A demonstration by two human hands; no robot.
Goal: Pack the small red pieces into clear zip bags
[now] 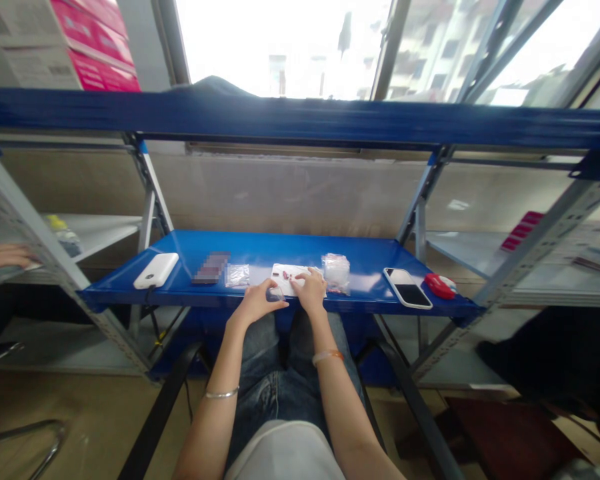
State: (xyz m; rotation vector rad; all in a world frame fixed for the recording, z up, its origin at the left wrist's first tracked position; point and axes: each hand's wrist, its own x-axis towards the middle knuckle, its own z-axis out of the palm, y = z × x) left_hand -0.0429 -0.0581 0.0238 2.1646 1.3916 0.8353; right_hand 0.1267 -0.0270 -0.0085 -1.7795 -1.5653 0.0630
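A white sheet [279, 269] with a few small red and dark pieces [286, 274] on it lies at the front of the blue table. At its near left corner is my left hand [258, 301], thumb and forefinger curved round something greyish and see-through that I cannot make out. My right hand [310, 291] rests over the sheet's right part, with fingertips bent together beside a small red piece; what they pinch is too small to tell. To the right lies a stack of clear plastic bags [336, 272]. A small clear packet [237, 275] lies left of the sheet.
On the blue table [280, 245] are a white power bank [156, 271] with a cable, a blurred-out dark item [211, 267], a phone [407, 288] and a red-and-white object [441, 286]. A blue shelf beam [300, 123] crosses above. Another person's hand [5, 257] shows at far left.
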